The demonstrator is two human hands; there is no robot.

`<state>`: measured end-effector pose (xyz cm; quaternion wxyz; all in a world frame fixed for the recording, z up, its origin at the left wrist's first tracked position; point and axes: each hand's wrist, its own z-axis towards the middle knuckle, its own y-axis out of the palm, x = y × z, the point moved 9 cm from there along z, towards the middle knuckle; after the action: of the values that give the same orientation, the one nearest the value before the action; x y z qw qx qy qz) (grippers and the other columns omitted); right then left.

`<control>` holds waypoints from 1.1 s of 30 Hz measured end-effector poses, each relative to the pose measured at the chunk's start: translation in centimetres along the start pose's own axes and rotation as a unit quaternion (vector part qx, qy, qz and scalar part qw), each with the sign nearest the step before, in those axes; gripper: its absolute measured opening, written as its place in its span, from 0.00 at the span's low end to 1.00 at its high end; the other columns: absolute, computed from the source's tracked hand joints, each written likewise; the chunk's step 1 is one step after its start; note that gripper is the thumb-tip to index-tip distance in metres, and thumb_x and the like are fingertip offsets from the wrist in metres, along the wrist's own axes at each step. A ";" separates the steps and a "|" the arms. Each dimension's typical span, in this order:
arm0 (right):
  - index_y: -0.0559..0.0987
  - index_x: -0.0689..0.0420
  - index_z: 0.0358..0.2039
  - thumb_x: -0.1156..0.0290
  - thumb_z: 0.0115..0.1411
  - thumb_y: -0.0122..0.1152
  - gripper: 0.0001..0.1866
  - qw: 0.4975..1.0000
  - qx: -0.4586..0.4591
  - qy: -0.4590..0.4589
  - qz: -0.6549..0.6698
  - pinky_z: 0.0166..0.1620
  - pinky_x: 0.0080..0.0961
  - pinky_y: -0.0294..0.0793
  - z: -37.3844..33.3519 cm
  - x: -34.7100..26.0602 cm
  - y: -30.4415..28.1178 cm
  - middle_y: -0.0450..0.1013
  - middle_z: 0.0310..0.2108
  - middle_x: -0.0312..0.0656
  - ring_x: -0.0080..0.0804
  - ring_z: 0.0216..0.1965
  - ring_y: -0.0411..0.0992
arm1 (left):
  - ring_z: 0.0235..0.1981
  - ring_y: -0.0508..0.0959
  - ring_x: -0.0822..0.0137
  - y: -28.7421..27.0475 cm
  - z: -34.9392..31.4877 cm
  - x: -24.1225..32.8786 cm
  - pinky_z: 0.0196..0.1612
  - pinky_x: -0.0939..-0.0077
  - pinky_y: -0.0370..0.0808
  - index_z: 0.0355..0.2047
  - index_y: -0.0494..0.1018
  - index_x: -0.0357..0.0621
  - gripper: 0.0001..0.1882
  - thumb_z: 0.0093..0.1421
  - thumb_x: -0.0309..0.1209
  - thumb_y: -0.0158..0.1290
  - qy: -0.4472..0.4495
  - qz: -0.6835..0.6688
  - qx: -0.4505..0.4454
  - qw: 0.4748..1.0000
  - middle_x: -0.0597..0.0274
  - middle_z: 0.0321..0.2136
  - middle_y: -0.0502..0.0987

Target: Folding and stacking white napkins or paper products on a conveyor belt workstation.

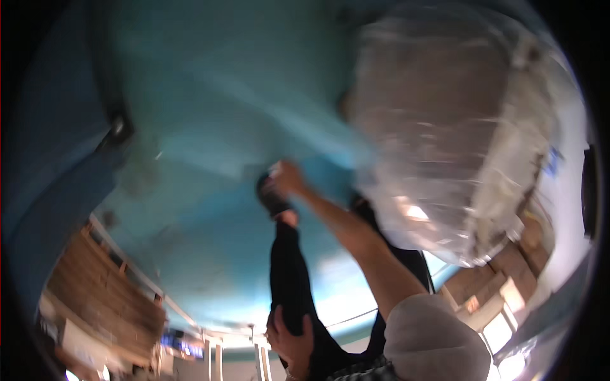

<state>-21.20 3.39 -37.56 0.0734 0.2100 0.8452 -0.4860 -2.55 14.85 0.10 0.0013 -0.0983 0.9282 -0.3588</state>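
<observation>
My right arm stretches down to my foot, and my right hand [289, 178] is curled against the upper part of a dark shoe [272, 195]. Its fingers are blurred, but they look closed on the shoe. A small pale patch shows between hand and shoe; I cannot make out what it is. My left hand [291, 338] rests on my black trouser leg [292, 270] near the knee, fingers apart and holding nothing. Bare ankle skin shows between shoe and trousers. My other foot is mostly hidden behind my right forearm.
On the right, close to my legs, stands a large brownish load wrapped in clear plastic [432, 127]. Brown boxes [508, 270] sit below it. Stacked wooden boards [101, 295] lie at the lower left. The floor [210, 120] is blue-green. Motion blurs much of the view.
</observation>
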 end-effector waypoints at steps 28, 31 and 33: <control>0.66 0.61 0.60 0.60 0.58 0.59 0.32 0.870 0.132 0.384 0.281 0.59 0.49 0.65 -31.5 33.8 -25.4 0.64 0.58 0.61 0.59 0.60 0.63 | 0.52 0.72 0.41 -1.6 -3.3 8.4 0.54 0.46 0.69 0.60 0.65 0.51 0.34 0.56 0.50 0.56 0.056 0.198 -0.017 0.978 0.43 0.53 0.71; 0.67 0.60 0.60 0.56 0.61 0.56 0.30 0.835 0.034 0.439 0.330 0.60 0.47 0.65 -30.3 31.2 -31.2 0.67 0.56 0.60 0.57 0.59 0.65 | 0.52 0.72 0.41 -2.3 -3.4 10.0 0.54 0.46 0.69 0.60 0.65 0.50 0.34 0.56 0.50 0.56 0.066 0.197 -0.003 0.978 0.42 0.53 0.71; 0.70 0.61 0.57 0.56 0.59 0.59 0.30 0.868 0.222 0.360 0.261 0.58 0.46 0.67 -32.5 36.2 -35.2 0.70 0.53 0.60 0.57 0.56 0.68 | 0.52 0.72 0.41 -0.2 -3.5 12.2 0.54 0.46 0.69 0.60 0.64 0.49 0.34 0.57 0.50 0.55 0.083 0.176 -0.028 0.980 0.41 0.53 0.70</control>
<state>-66.24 25.87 -4.78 -0.1604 0.5936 0.5974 -0.5148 -14.69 14.79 3.61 -0.0148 0.0969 0.9377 -0.3334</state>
